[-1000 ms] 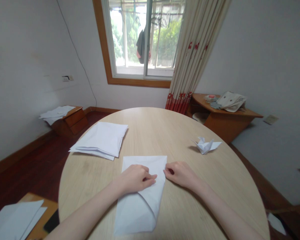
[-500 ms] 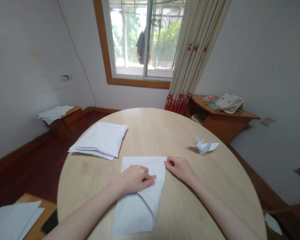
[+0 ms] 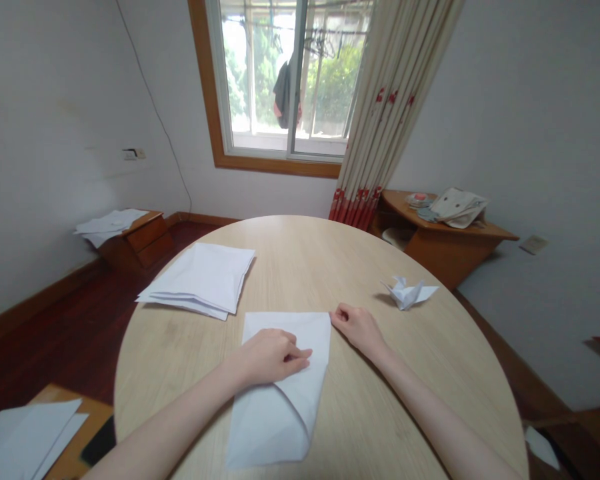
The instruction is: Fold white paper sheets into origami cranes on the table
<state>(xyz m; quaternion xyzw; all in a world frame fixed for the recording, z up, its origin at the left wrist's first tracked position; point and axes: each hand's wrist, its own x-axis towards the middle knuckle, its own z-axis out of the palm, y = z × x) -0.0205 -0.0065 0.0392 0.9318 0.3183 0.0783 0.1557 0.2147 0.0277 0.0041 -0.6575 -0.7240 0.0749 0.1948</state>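
A white sheet of paper (image 3: pixel 265 427), partly folded, lies in front of me on the round table. Its lower part has a loose, raised fold with a slanting curved edge. My left hand (image 3: pixel 275 357) rests on the middle of the paper, thumb and index finger stretched out and a little apart, the other fingers bent under. At the upper right corner, my right hand (image 3: pixel 356 328) is closed, its fingertips pinched at the paper's edge. The exact grip there is partly hidden. A folded paper crane (image 3: pixel 406 293) stands to the right, apart from both hands.
A stack of white paper (image 3: pixel 200 277) lies at the left of the round table (image 3: pixel 300 253). More paper sheets (image 3: pixel 25 437) lie on a low wooden surface at lower left. Beyond are a small cabinet (image 3: pixel 150 243), a corner desk (image 3: pixel 445 253), a curtain (image 3: pixel 380 133) and a window.
My right hand has shifted slightly upward along the paper's right edge to the upper corner. The left hand stays in place on the paper.
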